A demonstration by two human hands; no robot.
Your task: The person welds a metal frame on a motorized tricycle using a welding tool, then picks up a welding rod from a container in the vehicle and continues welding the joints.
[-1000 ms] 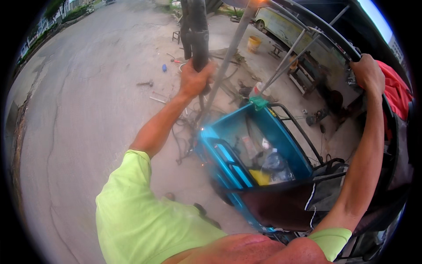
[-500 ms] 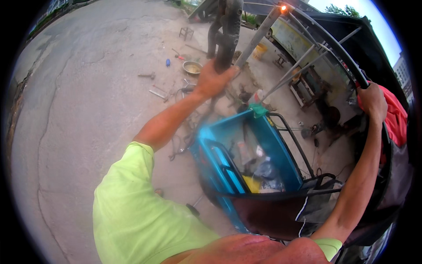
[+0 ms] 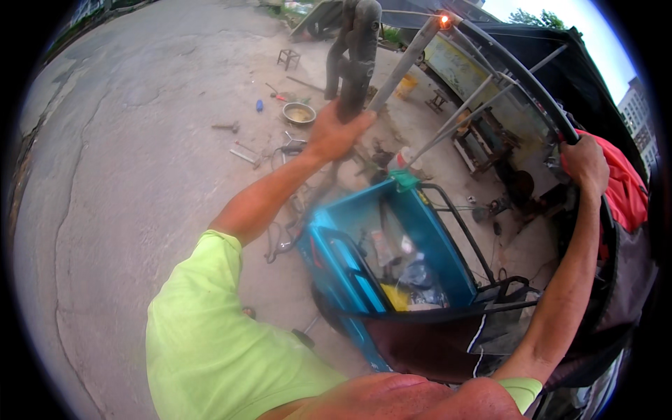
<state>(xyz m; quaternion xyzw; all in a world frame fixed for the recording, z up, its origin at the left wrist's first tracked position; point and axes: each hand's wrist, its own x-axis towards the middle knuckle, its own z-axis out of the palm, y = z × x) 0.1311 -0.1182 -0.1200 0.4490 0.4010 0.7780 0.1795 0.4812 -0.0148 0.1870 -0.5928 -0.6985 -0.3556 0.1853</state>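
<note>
My left hand [image 3: 339,133] is wrapped round a thick, dark, knobbly tube-like object [image 3: 358,66] that rises upright; its kind is unclear. Beside that hand a grey metal tube [image 3: 406,64] slants up to the right. A bright orange glow [image 3: 444,19] shows at its top, where it meets a black curved frame tube [image 3: 521,68]. On the right, my right hand [image 3: 586,162] is closed round the lower part of that curved tube, next to red cloth [image 3: 623,178]. Below and between my arms stands a blue cargo box [image 3: 448,241] with bags and scraps inside.
Black rails [image 3: 462,227] edge the cargo box, and dark fabric [image 3: 420,343] hangs in front. On the concrete ground lie a metal bowl [image 3: 299,113], a hammer [image 3: 226,127], a blue object [image 3: 259,106] and cables [image 3: 280,245]. A small stool [image 3: 288,59] stands farther off.
The whole scene has shifted slightly left in view. Both hands keep their grips, and the orange glow remains at the tube's top.
</note>
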